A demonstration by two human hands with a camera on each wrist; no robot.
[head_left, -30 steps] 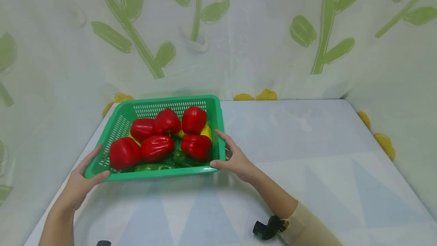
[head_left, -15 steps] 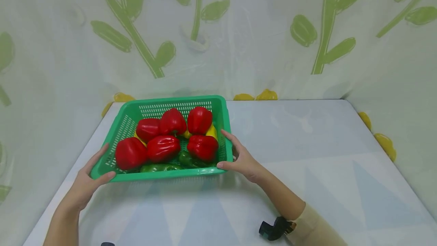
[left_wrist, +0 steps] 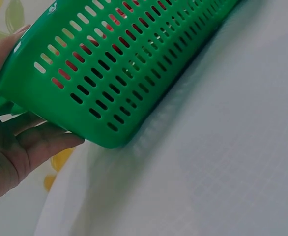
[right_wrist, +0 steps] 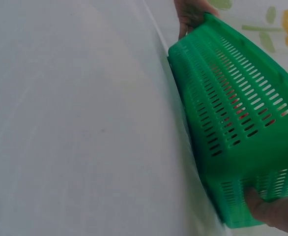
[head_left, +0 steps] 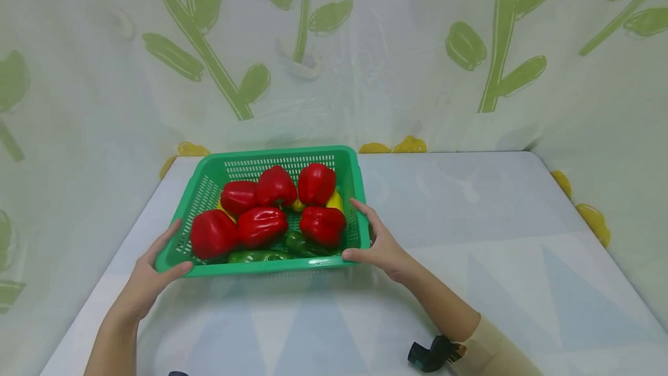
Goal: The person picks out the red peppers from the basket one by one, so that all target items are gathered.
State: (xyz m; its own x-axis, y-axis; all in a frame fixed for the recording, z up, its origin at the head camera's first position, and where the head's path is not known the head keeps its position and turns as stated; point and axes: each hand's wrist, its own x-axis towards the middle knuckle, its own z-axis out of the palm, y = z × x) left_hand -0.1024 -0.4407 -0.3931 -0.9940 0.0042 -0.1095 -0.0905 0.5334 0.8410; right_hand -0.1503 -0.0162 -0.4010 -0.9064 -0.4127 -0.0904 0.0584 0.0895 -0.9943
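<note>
A green slotted plastic basket (head_left: 276, 270) stands at the left-middle of the table, holding several red bell peppers (head_left: 262, 227). Green peppers (head_left: 258, 256) and yellow peppers (head_left: 335, 200) show partly beneath them. My left hand (head_left: 143, 283) grips the basket's near left corner, thumb over the rim; in the left wrist view its fingers (left_wrist: 50, 145) reach under the rim against the side wall. My right hand (head_left: 385, 253) holds the right end, thumb on the near rim. In the right wrist view a digit of that hand (right_wrist: 281, 214) presses the slotted wall. Whether the basket's base touches the table cannot be told.
A white table (head_left: 459, 213) with pale blue triangles extends to the right and in front of the basket. Behind and beside it hangs a pale curtain (head_left: 396, 62) with printed green leaves and yellow flowers. A black wrist camera (head_left: 432, 354) sits on the right sleeve.
The basket with its peppers has moved steadily to the right along the table's far side. Both hands have moved with it, keeping their hold.
</note>
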